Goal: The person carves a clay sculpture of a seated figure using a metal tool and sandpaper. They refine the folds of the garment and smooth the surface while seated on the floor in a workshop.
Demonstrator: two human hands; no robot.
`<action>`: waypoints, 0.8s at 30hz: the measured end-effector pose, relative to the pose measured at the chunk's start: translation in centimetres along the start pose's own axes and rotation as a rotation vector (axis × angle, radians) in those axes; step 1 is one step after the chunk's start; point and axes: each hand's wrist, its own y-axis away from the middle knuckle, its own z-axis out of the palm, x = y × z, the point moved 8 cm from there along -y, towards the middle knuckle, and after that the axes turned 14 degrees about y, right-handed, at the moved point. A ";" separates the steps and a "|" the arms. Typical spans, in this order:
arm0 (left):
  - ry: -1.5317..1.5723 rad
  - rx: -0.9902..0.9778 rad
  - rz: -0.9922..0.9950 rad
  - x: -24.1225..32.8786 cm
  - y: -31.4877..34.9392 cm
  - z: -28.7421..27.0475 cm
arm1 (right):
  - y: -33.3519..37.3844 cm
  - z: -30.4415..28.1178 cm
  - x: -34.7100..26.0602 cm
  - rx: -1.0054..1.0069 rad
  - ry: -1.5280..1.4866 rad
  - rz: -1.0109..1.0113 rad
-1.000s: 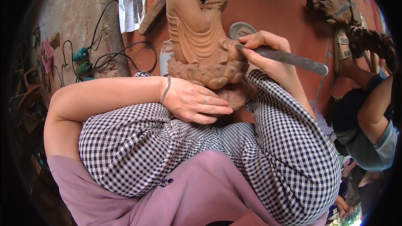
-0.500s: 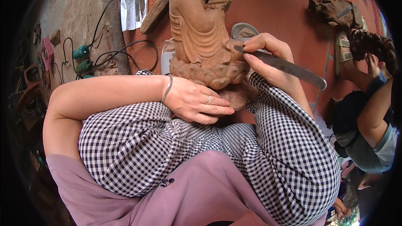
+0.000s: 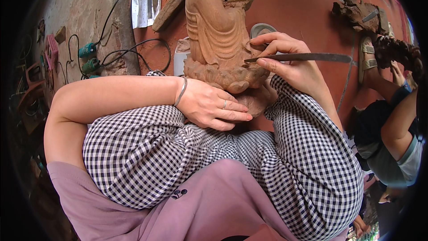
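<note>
In the head view, at the upper centre: a light-brown carved figure (image 3: 216,31), looking like wood, seated in a draped robe on a petal-edged round base (image 3: 209,73), nearly upright, with the head at the top edge of the frame. Below the petals, a rough, darker brown lump (image 3: 258,100), just above the black-and-white checked trousers (image 3: 133,156). At the centre, the left hand (image 3: 216,105), laid beside the lower part of the base with fingers nearly straight and close together; with thumb hidden, impossible to tell whether gripping or only bracing. To the right of the figure, the right hand (image 3: 290,58), narrowed to a pinch around a long, flat, dark grey metal blade (image 3: 323,56), with tip pointing left, at or very near the front of the lap. Judging by the look, rather heavy, stiff and hard, dry, hardly slippery. Probably fragile at the petal rims and at the projecting slab (image 3: 241,1) before the chest. Better to take hold low, around the solid base or the lump, with a palm behind the broad back, and to avoid pulling on the slab.
</note>
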 end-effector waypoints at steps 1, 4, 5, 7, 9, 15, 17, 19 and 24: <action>0.002 0.004 -0.002 0.0 0.0 0.0 | -0.1 -0.1 0.0 0.022 0.046 0.000; 0.000 0.007 -0.012 0.1 0.0 0.2 | -0.3 0.0 0.8 0.085 -0.085 0.091; -0.001 0.003 -0.007 0.0 0.0 0.1 | -0.2 0.1 1.3 0.070 -0.134 0.188; 0.008 0.007 0.005 -0.1 0.0 0.0 | 0.0 -0.1 0.8 0.123 -0.073 0.068; 0.016 0.011 0.006 -0.1 0.0 -0.1 | 0.0 -0.2 0.0 0.118 0.025 -0.052; 0.015 0.015 0.016 0.0 -0.2 -0.4 | -0.2 -0.4 1.2 0.050 -0.118 0.151; 0.018 0.012 0.015 0.0 -0.3 -0.3 | 0.0 -0.5 1.1 0.074 -0.078 0.137; 0.014 0.020 -0.010 0.0 -0.1 -0.1 | -0.3 -0.1 0.6 0.053 0.005 0.031; 0.017 0.009 -0.008 0.0 -0.1 -0.1 | -0.5 -0.5 0.2 0.036 -0.031 0.025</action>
